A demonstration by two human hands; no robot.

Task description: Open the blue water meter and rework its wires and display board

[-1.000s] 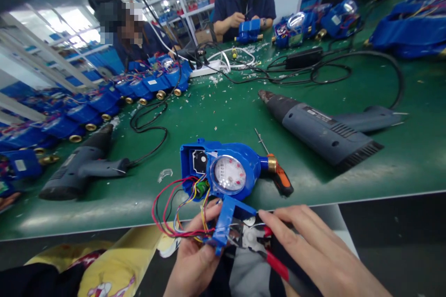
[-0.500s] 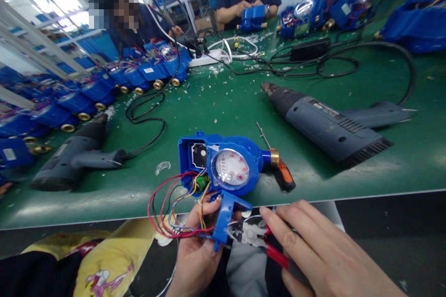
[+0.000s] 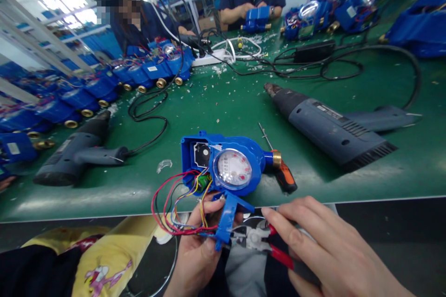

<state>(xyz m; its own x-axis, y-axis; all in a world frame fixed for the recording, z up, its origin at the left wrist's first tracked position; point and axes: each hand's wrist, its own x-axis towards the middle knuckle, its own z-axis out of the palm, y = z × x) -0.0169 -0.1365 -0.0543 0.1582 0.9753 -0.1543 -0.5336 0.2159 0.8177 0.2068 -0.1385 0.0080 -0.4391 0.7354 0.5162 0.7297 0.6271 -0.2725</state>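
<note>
A blue water meter (image 3: 258, 162) with a round clear dial lies at the table's front edge, its side box uncovered. Red, black, blue and yellow wires (image 3: 170, 185) loop from that box to a blue plastic cover (image 3: 227, 220). My left hand (image 3: 197, 250) grips this cover just off the edge, thumb in front and fingers behind. In my right hand (image 3: 320, 241) are red-handled pliers (image 3: 256, 237), their jaws at the right side of the cover. Whether the jaws bite on anything cannot be made out.
Two heat guns (image 3: 324, 125) lie left and right, with cords across the table (image 3: 195, 106). Beyond the meter's brass end is an orange-black screwdriver (image 3: 286, 176). A clear plastic scrap (image 3: 164, 165) lies left. Several meters (image 3: 83, 97) line the left; co-workers sit behind.
The view has shifted slightly, so everything sits a little to the right. The pliers' handles look a bit wider apart. Both hands keep their holds.
</note>
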